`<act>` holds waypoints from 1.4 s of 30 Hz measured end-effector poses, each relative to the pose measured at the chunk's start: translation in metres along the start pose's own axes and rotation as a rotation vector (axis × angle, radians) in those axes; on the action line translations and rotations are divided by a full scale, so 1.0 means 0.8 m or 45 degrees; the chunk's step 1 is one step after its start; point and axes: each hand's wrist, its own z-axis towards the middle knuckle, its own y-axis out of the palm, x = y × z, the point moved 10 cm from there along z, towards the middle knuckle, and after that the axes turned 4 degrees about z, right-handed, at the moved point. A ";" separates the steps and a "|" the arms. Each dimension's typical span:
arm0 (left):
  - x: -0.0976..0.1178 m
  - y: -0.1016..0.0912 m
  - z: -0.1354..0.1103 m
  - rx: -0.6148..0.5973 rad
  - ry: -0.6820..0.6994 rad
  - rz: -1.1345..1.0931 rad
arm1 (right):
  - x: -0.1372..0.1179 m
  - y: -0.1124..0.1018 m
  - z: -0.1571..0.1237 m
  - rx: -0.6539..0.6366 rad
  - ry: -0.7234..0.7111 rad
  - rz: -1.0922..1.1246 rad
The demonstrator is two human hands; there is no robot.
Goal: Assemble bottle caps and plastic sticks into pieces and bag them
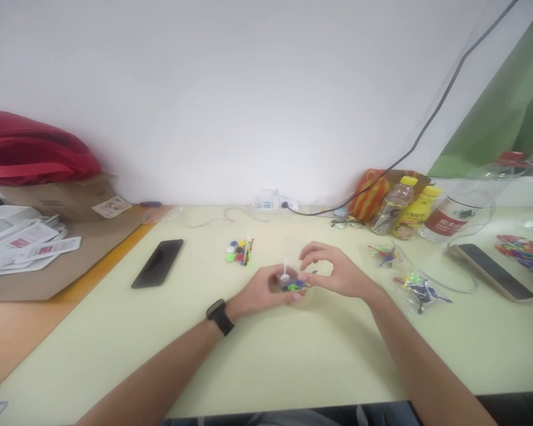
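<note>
My left hand (266, 288) curls around the lower part of a small clear plastic bag (298, 288). Inside it are small coloured plastic parts, green, blue and white among them, and a white stick stands up near the thumb. From the right, my right hand (331, 269) reaches to the same bag, its fingers curled and its thumb at the bag's upper edge. Exactly what its fingertips pinch is blurred. Behind my left hand lie loose coloured discs (235, 251) and thin sticks (247, 251).
Bagged coloured parts (420, 291) lie to the right, with a phone (493, 272) and a heap of coloured pieces (524, 251) beyond. Bottles (395, 204) and glasses (347, 223) stand or lie at the back. A black phone (157, 264) and cardboard (89, 254) are leftward.
</note>
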 end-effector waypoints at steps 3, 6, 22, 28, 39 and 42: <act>0.001 -0.016 0.002 0.140 0.030 -0.063 | 0.014 -0.012 -0.003 0.096 0.045 0.167; -0.012 -0.027 0.004 0.233 -0.015 -0.097 | 0.045 -0.018 -0.010 0.214 0.149 0.388; -0.031 -0.045 0.010 0.170 -0.093 -0.213 | 0.095 0.008 -0.021 0.412 0.350 0.627; -0.025 -0.041 0.008 0.080 -0.044 -0.237 | 0.095 0.008 -0.021 0.435 0.349 0.671; -0.032 -0.064 0.011 0.097 -0.043 0.089 | 0.095 -0.002 -0.024 0.491 0.405 0.646; -0.029 -0.064 0.010 0.055 -0.018 0.116 | 0.092 0.002 -0.022 0.452 0.410 0.652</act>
